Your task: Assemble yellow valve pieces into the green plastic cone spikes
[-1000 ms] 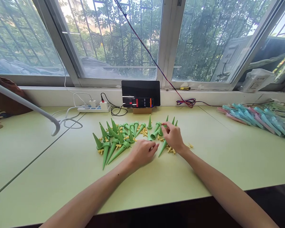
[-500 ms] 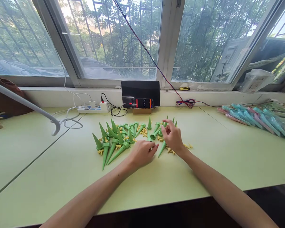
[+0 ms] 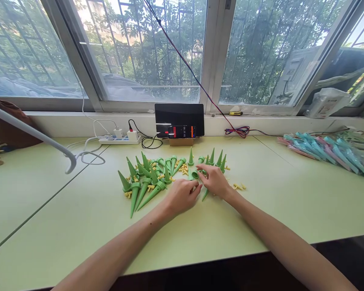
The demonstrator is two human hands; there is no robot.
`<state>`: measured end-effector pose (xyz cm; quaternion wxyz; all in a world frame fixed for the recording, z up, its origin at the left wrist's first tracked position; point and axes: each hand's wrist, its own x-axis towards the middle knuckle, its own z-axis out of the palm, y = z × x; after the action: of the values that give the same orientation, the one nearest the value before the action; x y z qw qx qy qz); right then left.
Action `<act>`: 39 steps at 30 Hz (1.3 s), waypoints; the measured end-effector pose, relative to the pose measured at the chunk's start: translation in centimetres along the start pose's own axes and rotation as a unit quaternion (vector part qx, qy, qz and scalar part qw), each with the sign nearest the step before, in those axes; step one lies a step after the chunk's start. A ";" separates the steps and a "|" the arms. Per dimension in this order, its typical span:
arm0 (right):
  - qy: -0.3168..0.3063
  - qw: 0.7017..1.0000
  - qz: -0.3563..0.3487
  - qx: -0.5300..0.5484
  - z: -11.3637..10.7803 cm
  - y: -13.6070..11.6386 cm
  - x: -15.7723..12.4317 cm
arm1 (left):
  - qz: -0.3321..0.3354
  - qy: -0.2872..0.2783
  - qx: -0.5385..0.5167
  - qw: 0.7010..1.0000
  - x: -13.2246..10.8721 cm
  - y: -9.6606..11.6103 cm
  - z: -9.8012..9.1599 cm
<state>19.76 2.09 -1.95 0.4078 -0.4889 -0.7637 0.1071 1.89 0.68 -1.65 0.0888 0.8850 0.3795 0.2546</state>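
Note:
My left hand (image 3: 183, 196) rests low over the table with its fingers curled. A green plastic plant-watering spike (image 3: 190, 173) rises just beyond its fingertips, its lower end hidden by them. My right hand (image 3: 214, 180) is bent beside it, thumb and index finger drawn close at the open round base of another green spike (image 3: 195, 175); whatever they pinch is hidden. Below the right hand, one more spike (image 3: 205, 195) points toward me. Several spikes stand upright behind it, such as one green spike (image 3: 220, 157). Small yellow plastic valves (image 3: 238, 186) lie to the right.
A pile of green spikes (image 3: 144, 182) mixed with yellow pieces covers the table left of my hands. Behind stand a phone (image 3: 183, 131) and a black screen (image 3: 178, 113). Bagged items (image 3: 330, 151) lie far right; a power strip (image 3: 121, 139) and a white curved stand (image 3: 42, 133) are left.
My right hand has dropped and moved left, from before the upright spikes to the base of the lying spike, its fingers closer together. My left hand stays in place.

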 end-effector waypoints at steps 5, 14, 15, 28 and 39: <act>-0.018 1.000 0.005 -0.001 -0.2 -0.1 0.1 | -0.019 -0.010 0.009 1.000 0.1 -0.1 0.0; -0.023 1.000 -0.017 -0.003 -0.2 -0.1 0.1 | -0.049 0.010 0.038 0.998 0.3 -0.1 -0.3; -0.024 1.000 -0.018 -0.001 -0.2 -0.2 0.1 | -0.053 0.013 0.042 0.998 0.3 -0.1 -0.4; -0.038 0.999 -0.020 -0.010 -0.3 -0.6 0.0 | -0.117 0.033 0.052 0.991 0.4 -0.2 -0.5; -0.045 0.999 -0.024 0.006 -0.5 -1.0 0.0 | -0.123 0.047 0.024 0.991 0.4 0.2 -0.9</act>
<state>19.49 1.48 -1.03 0.3781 -0.4631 -0.7920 0.1239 1.78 0.85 -0.68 0.0802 0.8203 0.4953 0.2744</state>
